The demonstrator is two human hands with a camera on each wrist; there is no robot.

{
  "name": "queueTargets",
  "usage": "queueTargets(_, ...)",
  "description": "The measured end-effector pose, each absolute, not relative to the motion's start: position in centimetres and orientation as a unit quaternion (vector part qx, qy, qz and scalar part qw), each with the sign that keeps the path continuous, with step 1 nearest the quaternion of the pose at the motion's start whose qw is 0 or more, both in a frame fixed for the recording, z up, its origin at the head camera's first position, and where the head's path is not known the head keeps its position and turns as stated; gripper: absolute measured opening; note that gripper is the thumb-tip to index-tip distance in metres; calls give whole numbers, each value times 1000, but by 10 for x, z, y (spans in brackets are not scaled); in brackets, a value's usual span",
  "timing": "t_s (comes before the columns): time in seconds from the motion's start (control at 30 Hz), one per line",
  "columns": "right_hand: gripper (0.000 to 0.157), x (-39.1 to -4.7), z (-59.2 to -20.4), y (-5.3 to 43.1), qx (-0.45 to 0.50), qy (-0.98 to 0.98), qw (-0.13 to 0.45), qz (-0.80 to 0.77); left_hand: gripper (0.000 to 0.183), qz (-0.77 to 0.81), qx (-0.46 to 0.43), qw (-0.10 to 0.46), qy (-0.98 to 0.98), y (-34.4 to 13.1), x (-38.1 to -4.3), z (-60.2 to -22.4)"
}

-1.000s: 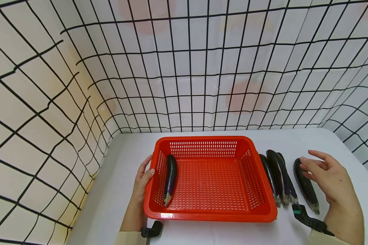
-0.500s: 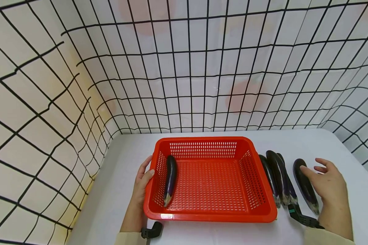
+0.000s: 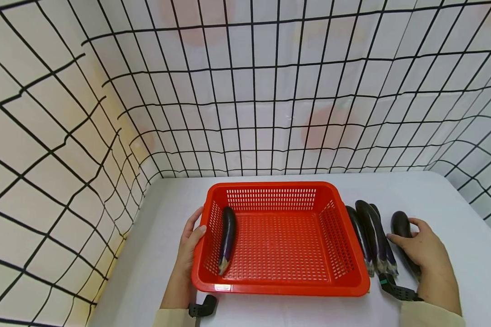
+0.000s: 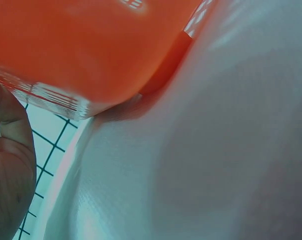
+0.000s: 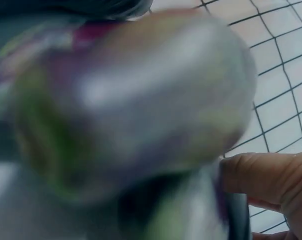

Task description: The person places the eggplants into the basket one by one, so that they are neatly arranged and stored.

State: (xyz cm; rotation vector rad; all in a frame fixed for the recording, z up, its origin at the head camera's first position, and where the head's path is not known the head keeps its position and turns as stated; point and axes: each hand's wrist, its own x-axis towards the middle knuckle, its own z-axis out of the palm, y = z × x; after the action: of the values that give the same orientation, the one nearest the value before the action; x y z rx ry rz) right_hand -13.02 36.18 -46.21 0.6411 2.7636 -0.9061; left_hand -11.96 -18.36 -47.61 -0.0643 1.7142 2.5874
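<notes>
A red plastic basket (image 3: 282, 289) with slotted walls stands mid-table. My left hand (image 3: 188, 243) grips its left rim, thumb over the edge and fingers along the outer wall; in the left wrist view the basket's underside (image 4: 101, 50) shows tilted close by. One dark purple eggplant (image 3: 228, 236) lies inside along the left wall. Right of the basket, my right hand (image 3: 427, 252) holds a single eggplant (image 3: 401, 222) between thumb and fingers, partly covering its lower half. Blurred eggplant surfaces fill much of the right wrist view, near the thumb (image 5: 260, 175).
Several more eggplants (image 3: 370, 231) lie side by side between the basket and my right hand. A black wire grid (image 3: 270, 100) stands behind the white table (image 3: 147, 254) and along both sides.
My right hand has moved left and down onto the outermost eggplant, closing thumb and fingers around it. The left hand and basket stay where they were.
</notes>
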Motion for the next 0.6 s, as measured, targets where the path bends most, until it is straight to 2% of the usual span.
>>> queueTargets(0.6, 89, -129, -464, 361, 239, 927, 52, -284, 55, 838, -21, 23, 545, -184, -119, -474)
